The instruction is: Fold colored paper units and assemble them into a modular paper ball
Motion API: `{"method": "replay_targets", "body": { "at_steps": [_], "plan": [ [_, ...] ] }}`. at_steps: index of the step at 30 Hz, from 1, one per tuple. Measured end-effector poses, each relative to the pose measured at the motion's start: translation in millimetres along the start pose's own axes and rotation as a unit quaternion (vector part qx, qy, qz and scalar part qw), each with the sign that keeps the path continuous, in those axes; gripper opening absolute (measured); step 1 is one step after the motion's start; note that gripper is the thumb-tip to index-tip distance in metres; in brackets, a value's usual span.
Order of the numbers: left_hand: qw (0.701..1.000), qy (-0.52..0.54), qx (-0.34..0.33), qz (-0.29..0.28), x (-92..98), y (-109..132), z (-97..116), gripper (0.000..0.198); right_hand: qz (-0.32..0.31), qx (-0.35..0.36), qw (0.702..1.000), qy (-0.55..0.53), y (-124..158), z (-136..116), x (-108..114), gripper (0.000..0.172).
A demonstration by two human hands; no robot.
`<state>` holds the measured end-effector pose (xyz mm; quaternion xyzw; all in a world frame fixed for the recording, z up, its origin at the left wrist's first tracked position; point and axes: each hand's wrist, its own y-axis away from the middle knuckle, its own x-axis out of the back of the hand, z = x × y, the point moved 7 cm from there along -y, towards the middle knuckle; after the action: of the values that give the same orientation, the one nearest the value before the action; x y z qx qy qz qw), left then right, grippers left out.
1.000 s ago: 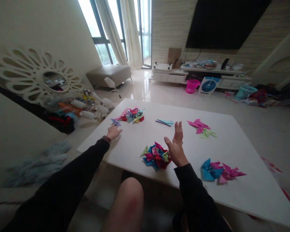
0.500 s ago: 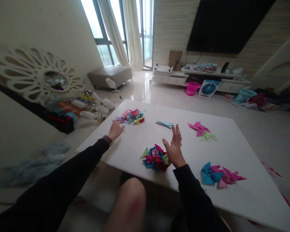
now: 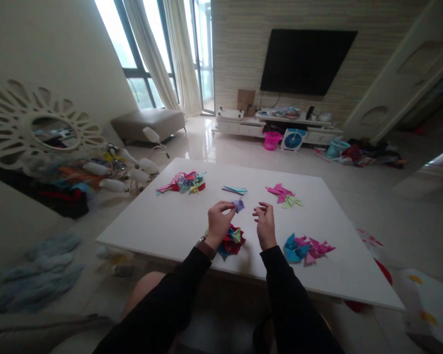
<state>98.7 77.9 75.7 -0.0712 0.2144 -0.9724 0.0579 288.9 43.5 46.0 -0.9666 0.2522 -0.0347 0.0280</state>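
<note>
No readable text or labels.

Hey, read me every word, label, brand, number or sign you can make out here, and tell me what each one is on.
None can be read.
Purple folded paper in the left hand: no legible writing.
Paper pile on the table: no legible writing.
Television: dark screen, no legible brand.
Fan and cardboard box: any print is too small or blurred to read.

Matt paper piece [image 3: 238, 205] (tabletop [image 3: 151, 223] smooth)
</note>
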Motion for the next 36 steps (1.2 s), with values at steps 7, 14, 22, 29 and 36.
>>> {"method": "replay_targets", "body": {
  "at_steps": [7,14,22,29,36],
  "plan": [
    [0.994,0.012,-0.086,-0.065,-16.6,-14,9,0.017,-0.049,-0.033,0.997,-0.05,-5,-5,-4,0.043],
    [0.991,0.035,-0.084,-0.102,-27.6,-37,-1,0.012,-0.079,-0.075,0.99,-0.086,-18,2,-26,0.047],
    [0.984,0.139,0.058,-0.09,-26.3,-44,-30,0.029,-0.064,-0.048,0.991,-0.105,-16,-1,-34,0.041],
    [0.962,0.155,0.181,-0.131,-31.8,-26,-51,0.027,-0.075,0.0,0.992,-0.103,-2,-5,-32,0.037],
    [0.924,0.257,0.219,-0.18,-46.0,-15,-48,0.033,-0.065,0.003,0.995,-0.077,-1,-6,-25,0.035]
  ]
}}
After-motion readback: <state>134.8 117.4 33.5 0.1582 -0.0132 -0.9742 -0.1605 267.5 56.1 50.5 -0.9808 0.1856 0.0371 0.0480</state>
